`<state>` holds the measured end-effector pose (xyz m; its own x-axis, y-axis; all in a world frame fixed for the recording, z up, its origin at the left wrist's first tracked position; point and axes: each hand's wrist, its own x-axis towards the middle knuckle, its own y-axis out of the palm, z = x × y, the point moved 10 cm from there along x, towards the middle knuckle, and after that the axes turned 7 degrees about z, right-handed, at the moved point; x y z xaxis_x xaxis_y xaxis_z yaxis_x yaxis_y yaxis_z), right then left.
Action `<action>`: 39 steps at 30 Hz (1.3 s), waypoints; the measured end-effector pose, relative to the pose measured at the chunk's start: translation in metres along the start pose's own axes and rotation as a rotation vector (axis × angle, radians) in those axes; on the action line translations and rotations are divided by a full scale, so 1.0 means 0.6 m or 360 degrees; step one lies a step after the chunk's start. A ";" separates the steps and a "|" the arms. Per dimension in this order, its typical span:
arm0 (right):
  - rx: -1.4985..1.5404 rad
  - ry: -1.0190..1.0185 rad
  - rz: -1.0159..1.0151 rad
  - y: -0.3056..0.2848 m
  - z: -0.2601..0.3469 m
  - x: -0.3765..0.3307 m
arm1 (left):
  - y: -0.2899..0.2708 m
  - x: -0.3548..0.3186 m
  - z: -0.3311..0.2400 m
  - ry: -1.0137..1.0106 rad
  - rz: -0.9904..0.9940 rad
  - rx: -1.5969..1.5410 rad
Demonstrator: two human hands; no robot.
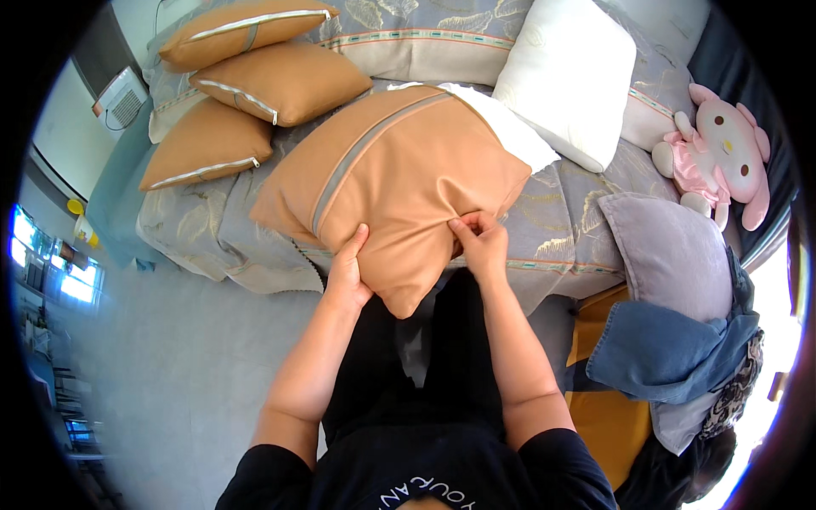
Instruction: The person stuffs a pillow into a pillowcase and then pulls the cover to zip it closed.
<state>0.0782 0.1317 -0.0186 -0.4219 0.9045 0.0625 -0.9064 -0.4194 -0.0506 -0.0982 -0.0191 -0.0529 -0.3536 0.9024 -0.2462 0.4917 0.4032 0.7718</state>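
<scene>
A large tan cushion [395, 183] with a grey stripe lies across the front edge of the sofa, its near corner hanging toward my legs. At that corner's left side my left hand [348, 270] grips the cushion, thumb on top and the other fingers hidden beneath. On the right, my right hand [483, 242] pinches the cushion's near right edge between thumb and curled fingers, and the tan cover wrinkles there. White fabric [510, 132] shows beyond the cushion's far right edge; whether it is inside the cover or under it I cannot tell.
Several tan cushions with white zippers [280, 81] are piled at the far left. A white pillow [565, 81] leans on the patterned sofa cover [578, 204]. Far right sits a pink plush toy [722, 149]; nearer are a grey cushion [671, 251] and blue cloth [671, 348].
</scene>
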 end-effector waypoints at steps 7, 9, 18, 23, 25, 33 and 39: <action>-0.0961 -0.1001 -0.0520 0.020 0.174 -0.099 | -0.018 0.011 -0.001 0.0058 -0.0024 0.0106; -0.1127 -0.1258 -0.0270 0.079 0.245 -0.129 | -0.019 0.006 -0.003 0.0096 -0.0080 0.0156; -0.1517 -0.1157 -0.0121 0.143 0.151 -0.033 | -0.004 -0.021 -0.001 0.0112 0.0002 0.0179; -0.1090 -0.1125 0.0210 0.143 0.187 -0.080 | -0.011 -0.116 0.046 0.0113 0.0276 0.0148; -0.1285 -0.1167 0.0280 0.157 0.191 -0.108 | 0.023 -0.142 0.084 0.0035 0.0476 0.0080; -0.1780 -0.0951 0.0094 0.148 0.123 -0.047 | -0.009 -0.111 0.106 -0.0012 0.0011 0.0418; -0.1809 -0.0852 0.0245 0.154 0.115 -0.084 | 0.063 -0.137 0.046 -0.0122 0.0109 -0.0546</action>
<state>0.0143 0.0419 0.0422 -0.7170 0.5964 0.3609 -0.4315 0.0269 -0.9017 -0.0287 -0.0737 -0.0201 -0.2616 0.9397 -0.2204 0.2119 0.2787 0.9367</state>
